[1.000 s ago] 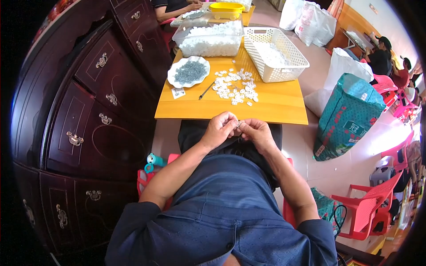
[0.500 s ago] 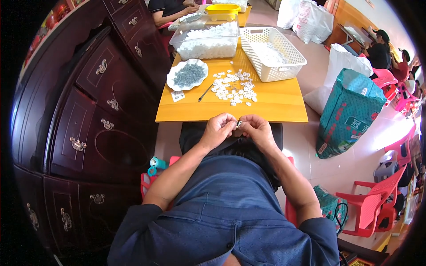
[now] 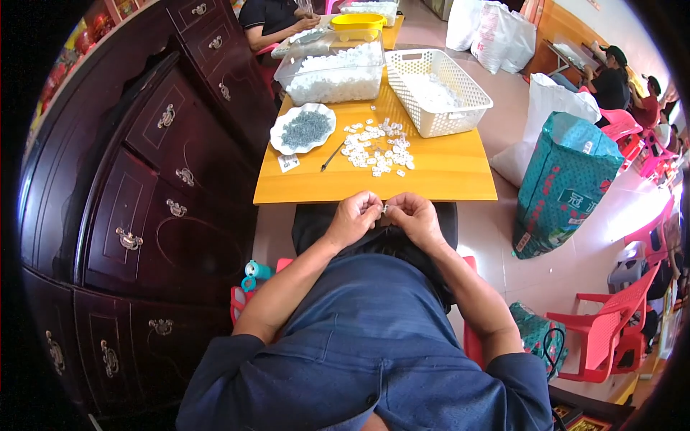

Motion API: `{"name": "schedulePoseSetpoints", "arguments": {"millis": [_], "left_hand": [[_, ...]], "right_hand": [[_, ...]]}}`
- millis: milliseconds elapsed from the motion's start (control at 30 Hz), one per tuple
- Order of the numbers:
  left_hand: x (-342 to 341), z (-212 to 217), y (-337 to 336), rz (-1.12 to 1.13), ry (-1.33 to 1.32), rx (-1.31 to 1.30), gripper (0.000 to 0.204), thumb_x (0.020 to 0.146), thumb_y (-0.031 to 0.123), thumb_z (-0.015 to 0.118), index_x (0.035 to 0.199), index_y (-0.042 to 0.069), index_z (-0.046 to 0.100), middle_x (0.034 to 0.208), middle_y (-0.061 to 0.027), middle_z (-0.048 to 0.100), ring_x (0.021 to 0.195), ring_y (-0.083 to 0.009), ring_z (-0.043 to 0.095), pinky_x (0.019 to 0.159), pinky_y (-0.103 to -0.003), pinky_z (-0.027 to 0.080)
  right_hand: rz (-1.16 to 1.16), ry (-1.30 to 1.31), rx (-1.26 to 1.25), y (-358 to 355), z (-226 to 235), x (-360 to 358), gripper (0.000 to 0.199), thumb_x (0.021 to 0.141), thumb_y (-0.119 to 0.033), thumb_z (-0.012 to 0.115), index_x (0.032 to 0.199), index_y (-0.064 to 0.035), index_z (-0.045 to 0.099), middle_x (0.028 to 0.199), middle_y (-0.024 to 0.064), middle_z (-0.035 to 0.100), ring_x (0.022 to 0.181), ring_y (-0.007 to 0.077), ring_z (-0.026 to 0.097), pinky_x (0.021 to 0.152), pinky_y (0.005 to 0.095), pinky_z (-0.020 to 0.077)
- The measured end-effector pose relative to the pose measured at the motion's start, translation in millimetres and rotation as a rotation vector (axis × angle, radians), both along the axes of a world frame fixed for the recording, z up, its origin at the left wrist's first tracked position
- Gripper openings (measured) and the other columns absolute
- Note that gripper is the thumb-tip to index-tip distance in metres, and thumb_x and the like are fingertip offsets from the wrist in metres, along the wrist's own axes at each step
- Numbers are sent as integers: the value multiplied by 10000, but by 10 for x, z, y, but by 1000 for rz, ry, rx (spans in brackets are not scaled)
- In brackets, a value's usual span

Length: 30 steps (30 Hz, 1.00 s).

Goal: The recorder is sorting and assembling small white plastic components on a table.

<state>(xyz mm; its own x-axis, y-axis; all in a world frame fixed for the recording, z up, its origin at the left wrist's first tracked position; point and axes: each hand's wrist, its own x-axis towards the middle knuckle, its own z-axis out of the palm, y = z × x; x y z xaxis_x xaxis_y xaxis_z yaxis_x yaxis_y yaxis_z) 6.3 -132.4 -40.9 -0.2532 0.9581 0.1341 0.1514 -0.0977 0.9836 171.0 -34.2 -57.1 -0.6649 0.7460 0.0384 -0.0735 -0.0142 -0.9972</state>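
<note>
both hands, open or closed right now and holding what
Left hand: closed, holding a small whitish piece, details too small to tell.
Right hand: closed, pinching at the same piece.

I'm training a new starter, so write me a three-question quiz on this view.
1. True or false: the plate of grey bits stands left of the loose white pieces.
2. Which container on the table has holes in its walls?
3. The left hand and right hand are: A) inside a clear box; B) close together at a small piece; C) on the plate.

Key: 1. true; 2. the white basket; 3. B.
</note>
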Motion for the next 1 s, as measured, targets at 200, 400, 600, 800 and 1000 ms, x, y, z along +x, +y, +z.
{"name": "schedulePoseSetpoints", "arguments": {"millis": [200,400,600,800,1000], "left_hand": [[27,25,-18,2,60,-10,51,954,32,623,922,-7,632,755,-14,629,601,-63,574,550,-232,472],[53,53,-12,12,43,-16,54,953,37,623,921,-5,634,753,-17,631,596,-65,577,545,-235,472],[20,-24,-15,25,57,-16,56,952,45,629,924,-3,642,748,-18,638,582,-71,581,533,-240,483],[-35,-26,19,-29,-12,-35,67,978,67,621,971,6,649,786,-14,649,613,-70,587,562,-233,490],[-148,6,53,87,-65,-37,139,1006,103,590,1090,14,655,836,-18,657,669,-63,590,616,-215,498]], "right_hand": [[4,-28,16,-27,2,0,103,896,-70,723,962,8,706,792,27,724,694,82,659,649,239,531],[-46,-65,16,-37,-15,-4,101,896,-87,724,936,5,712,765,23,718,675,77,649,635,235,523],[-18,-42,-12,-52,-37,-44,87,891,-79,718,935,-3,715,755,15,709,657,69,628,627,229,512],[-39,-39,-26,-19,27,-21,76,899,-74,716,924,-3,708,770,11,704,682,64,628,638,223,505],[-43,62,-50,65,92,33,94,917,-75,709,968,2,691,799,5,692,665,76,618,622,230,504]]}}
